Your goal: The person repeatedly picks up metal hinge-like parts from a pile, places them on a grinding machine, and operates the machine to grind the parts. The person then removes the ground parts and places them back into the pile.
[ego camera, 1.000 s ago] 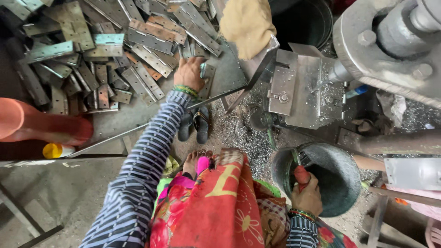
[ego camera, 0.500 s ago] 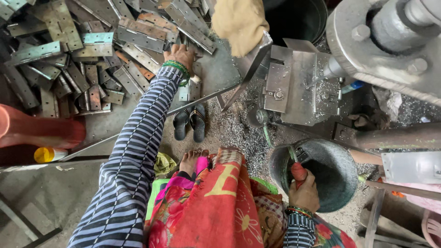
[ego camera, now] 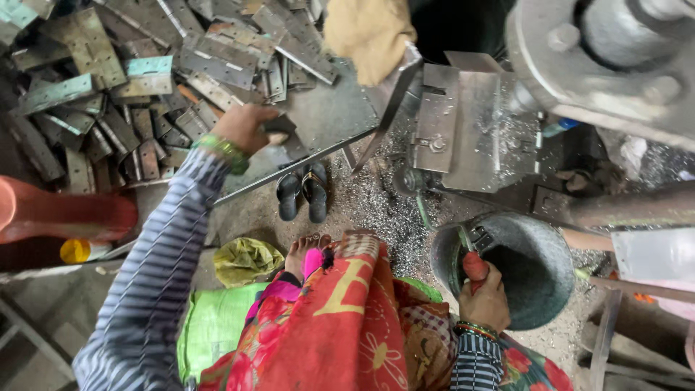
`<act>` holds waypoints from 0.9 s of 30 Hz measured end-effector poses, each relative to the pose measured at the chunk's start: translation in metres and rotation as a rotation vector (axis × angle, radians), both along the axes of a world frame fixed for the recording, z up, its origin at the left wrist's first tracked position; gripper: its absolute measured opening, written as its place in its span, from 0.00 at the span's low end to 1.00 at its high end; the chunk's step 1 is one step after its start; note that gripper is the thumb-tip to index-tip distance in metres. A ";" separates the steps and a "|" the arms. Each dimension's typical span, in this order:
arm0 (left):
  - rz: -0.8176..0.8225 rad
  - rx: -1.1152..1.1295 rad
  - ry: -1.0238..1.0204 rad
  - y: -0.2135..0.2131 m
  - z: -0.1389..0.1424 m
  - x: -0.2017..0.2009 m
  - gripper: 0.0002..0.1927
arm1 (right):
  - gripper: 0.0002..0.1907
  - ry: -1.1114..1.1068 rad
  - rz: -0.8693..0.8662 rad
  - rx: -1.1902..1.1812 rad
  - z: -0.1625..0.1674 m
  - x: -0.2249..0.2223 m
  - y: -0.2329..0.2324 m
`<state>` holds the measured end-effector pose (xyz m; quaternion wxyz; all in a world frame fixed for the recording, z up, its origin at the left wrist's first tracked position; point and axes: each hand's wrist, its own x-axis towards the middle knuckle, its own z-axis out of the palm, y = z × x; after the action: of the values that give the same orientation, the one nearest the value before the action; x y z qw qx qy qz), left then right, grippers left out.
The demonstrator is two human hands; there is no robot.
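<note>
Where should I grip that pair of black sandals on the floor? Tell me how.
Pinch the two inner edges of the black sandals together, coming from above at the heel end nearest the bare foot: they lie flat, side by side, soles down.

A low metal table (ego camera: pixel 318 119) carries a heap of flat metal hinges (ego camera: pixel 145 80), some rusty, some pale green. Beside it on the gritty floor (ego camera: pixel 253 210), strewn with metal shavings (ego camera: pixel 376 203), lie black sandals (ego camera: pixel 302 195) and a round metal pan (ego camera: pixel 536 289).

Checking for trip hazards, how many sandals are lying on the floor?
2: a pair of dark sandals side by side on the floor, just below the metal sheet's edge, near the left hand. Others may be hidden.
</note>
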<state>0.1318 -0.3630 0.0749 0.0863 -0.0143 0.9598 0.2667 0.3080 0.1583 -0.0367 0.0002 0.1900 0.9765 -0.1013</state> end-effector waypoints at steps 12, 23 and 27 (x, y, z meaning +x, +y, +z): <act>-0.454 -0.172 0.355 0.210 0.044 0.010 0.26 | 0.30 0.050 -0.024 0.001 0.006 0.001 0.008; -0.409 -0.073 0.429 0.326 -0.031 0.010 0.37 | 0.33 -0.041 -0.037 -0.047 0.006 -0.016 0.010; -0.363 -0.180 0.331 0.331 -0.029 -0.002 0.39 | 0.37 -0.526 0.010 -0.070 0.041 -0.057 0.033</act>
<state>0.1300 -0.0320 0.0463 -0.0273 0.1945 0.9676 0.1589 0.2508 0.1915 0.0039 0.2610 0.2049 0.9398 -0.0821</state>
